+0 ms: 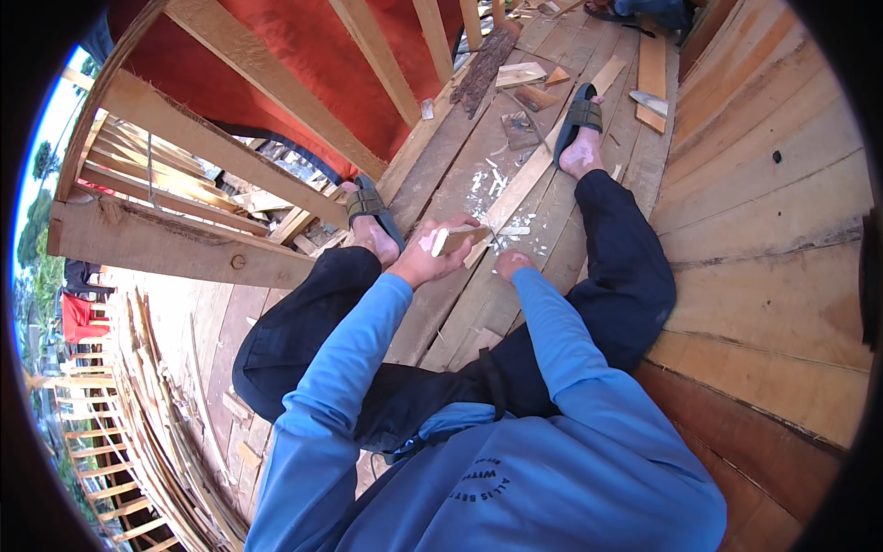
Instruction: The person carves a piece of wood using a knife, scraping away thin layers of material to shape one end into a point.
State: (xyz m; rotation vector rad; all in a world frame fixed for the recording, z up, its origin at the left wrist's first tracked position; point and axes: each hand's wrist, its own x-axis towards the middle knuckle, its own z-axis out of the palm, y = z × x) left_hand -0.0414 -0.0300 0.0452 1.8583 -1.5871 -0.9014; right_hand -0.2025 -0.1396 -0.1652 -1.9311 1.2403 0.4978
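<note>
My left hand (430, 254) grips a short, pale wooden block (463, 241), thumb and fingers wrapped round its sides. Close by on the right, my right hand (513, 264) is closed in a fist. A thin dark blade (495, 238) sticks out from it toward the block; its handle is hidden in the fist, so I cannot tell the exact kind of knife. Beneath both hands runs a long, light wooden strip (533, 177) lying on the plank floor. White wood shavings (497, 184) are scattered around it.
My sandalled feet (581, 152) rest on the planks to either side. Offcuts (521, 75) and a piece of bark-covered wood (487, 66) lie farther ahead. Curved plank siding (763, 212) rises on the right. Wooden ribs (248, 60) and red cloth (322, 74) stand at left.
</note>
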